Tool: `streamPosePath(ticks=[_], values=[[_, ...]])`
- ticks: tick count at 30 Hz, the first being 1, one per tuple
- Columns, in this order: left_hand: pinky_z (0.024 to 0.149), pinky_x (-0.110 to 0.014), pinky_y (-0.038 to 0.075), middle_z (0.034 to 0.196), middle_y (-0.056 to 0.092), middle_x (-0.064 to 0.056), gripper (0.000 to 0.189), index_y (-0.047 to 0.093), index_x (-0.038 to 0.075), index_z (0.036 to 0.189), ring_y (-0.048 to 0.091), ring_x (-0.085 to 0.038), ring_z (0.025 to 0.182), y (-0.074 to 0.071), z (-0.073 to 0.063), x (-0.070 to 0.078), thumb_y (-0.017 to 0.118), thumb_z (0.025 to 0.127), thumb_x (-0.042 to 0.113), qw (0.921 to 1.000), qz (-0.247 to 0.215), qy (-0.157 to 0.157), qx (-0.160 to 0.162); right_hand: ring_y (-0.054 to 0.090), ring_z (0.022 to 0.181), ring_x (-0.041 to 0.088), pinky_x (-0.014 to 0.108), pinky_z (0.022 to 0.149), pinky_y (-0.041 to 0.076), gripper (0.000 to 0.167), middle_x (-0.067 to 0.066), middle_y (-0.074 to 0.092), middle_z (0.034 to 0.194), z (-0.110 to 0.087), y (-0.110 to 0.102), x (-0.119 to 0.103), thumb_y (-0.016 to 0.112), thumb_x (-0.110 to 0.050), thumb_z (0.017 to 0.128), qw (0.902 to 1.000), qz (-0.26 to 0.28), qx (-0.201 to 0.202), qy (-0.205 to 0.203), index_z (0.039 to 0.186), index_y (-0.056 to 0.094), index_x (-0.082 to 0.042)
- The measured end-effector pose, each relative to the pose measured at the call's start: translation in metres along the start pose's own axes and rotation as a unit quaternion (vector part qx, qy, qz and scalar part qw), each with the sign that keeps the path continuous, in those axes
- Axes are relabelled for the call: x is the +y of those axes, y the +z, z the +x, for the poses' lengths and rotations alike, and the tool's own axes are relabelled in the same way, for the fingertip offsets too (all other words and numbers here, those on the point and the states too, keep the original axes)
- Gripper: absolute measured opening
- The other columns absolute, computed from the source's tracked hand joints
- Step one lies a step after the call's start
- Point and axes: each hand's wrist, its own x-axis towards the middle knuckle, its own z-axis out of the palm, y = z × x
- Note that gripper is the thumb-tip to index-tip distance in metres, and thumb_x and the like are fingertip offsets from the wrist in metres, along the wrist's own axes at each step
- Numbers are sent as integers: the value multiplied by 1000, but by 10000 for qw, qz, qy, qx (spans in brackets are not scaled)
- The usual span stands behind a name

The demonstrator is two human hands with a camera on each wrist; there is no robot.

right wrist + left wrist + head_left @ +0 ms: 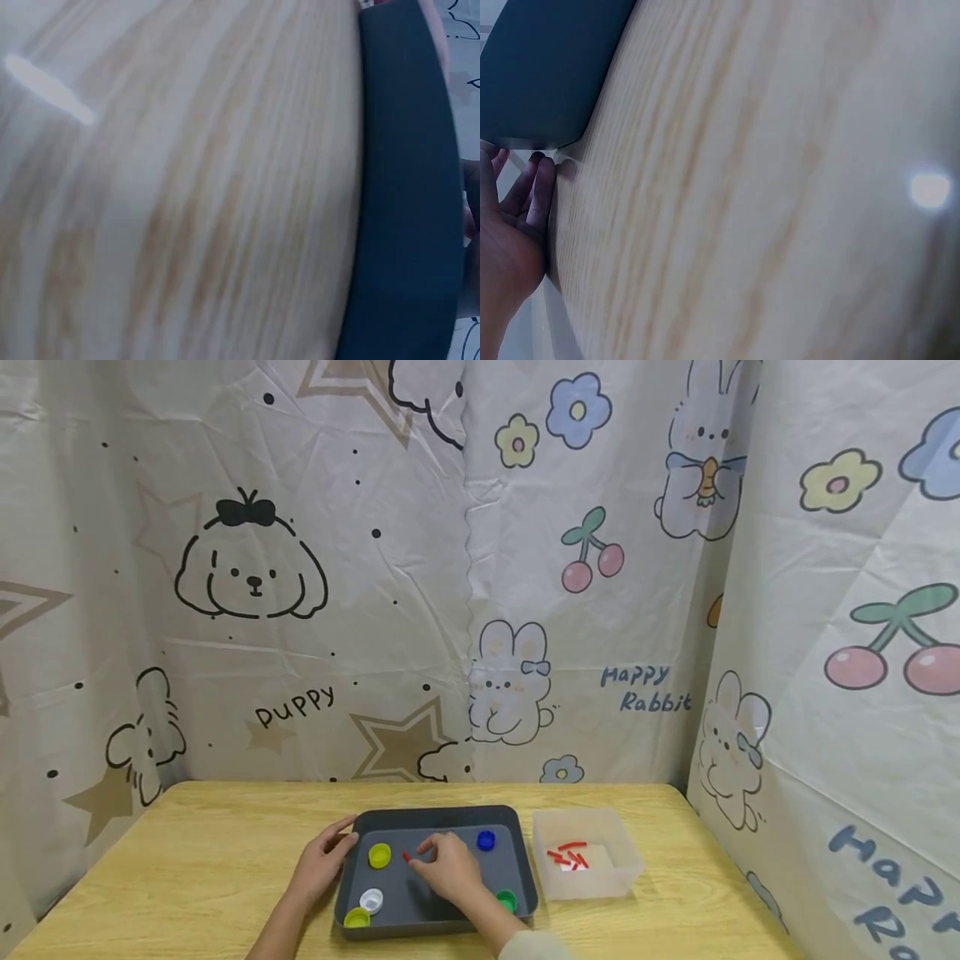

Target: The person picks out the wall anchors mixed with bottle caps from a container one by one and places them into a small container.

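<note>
In the head view my right hand (pixel 452 870) is over the middle of the grey tray (pixel 420 923), thumb and fingertips pinching a small red stick (pixel 407 857). My left hand (pixel 321 860) rests against the tray's left side, fingers extended toward its far left corner. The left wrist view shows fingers of the left hand (pixel 514 232) right at the tray's end wall (pixel 547 75). Inside the tray are a yellow cap (pixel 380 856), a white cap (pixel 371 902), a second yellow cap (pixel 357 917) and a blue cap (pixel 486 840). The right forearm partly hides a green cap (pixel 507 901).
Right of the tray stands a translucent plastic box (pixel 622 878) with several red sticks (pixel 573 857) in it. Both are on a wood-grain table (pixel 247 827). A printed curtain (pixel 420 610) hangs behind the table and along its sides.
</note>
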Motion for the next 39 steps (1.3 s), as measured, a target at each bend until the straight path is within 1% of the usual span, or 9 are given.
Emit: streamPosePath(ticks=[5, 11, 17, 21, 24, 30, 36, 39], values=[[81, -28, 45, 119, 62, -17, 42, 51, 12, 135, 57, -22, 104, 0, -1, 0, 52, 96, 27, 10000, 12, 5, -20, 44, 62, 9, 26, 52, 34, 16, -4, 49, 73, -1, 7, -1, 74, -27, 78, 9998, -110, 73, 135, 86, 69, -14], [76, -25, 45, 118, 62, -17, 42, 51, 12, 134, 57, -19, 100, -1, -1, 0, 53, 95, 27, 10000, -34, 11, 6, 45, 63, 8, 26, 54, 35, 14, -4, 49, 74, 1, 14, -3, 74, -27, 78, 9995, -231, 163, 165, 84, 68, -15], [74, -24, 45, 120, 61, -18, 43, 50, 12, 135, 57, -21, 101, -2, -3, 0, 53, 95, 27, 9999, -104, -35, -46, 46, 65, 9, 27, 56, 36, 14, -4, 49, 75, 4, 21, -3, 74, -27, 78, 9993, -241, 192, 199, 83, 68, -16], [73, -25, 45, 120, 60, -19, 43, 50, 12, 135, 56, -21, 100, -1, -2, -1, 53, 95, 28, 10000, -87, -16, -37, 50, 67, 12, 30, 57, 39, 14, -3, 50, 76, 5, 25, -2, 75, -27, 76, 9983, -369, 390, 214, 80, 68, -16], [75, -25, 45, 120, 61, -18, 43, 51, 12, 134, 57, -20, 100, -1, -2, -2, 54, 95, 30, 10000, -41, 30, -18, 55, 70, 15, 33, 60, 42, 14, -2, 52, 77, 6, 28, -2, 76, -28, 74, 9967, -556, 557, 185, 78, 68, -17], [74, -25, 45, 118, 62, -18, 43, 51, 12, 134, 57, -20, 99, -1, -1, -2, 54, 95, 29, 10000, -67, 42, 7, 58, 72, 19, 36, 62, 44, 14, -3, 53, 77, 7, 30, -3, 76, -28, 75, 9950, -777, 603, 180, 76, 67, -17], [81, -28, 45, 116, 63, -16, 41, 52, 12, 134, 57, -22, 103, 0, -1, -2, 54, 95, 26, 9999, 7, 90, 46, 59, 71, 19, 38, 63, 45, 14, -3, 54, 76, 7, 29, -5, 76, -27, 75, 9933, -921, 628, 313, 73, 66, -18], [77, -26, 45, 115, 63, -16, 41, 52, 12, 134, 56, -18, 97, 0, 0, -2, 54, 95, 27, 9999, -73, 58, 43, 59, 70, 19, 38, 62, 45, 14, -2, 54, 76, 7, 30, -6, 76, -27, 75, 9925, -960, 680, 336, 73, 66, -18]])
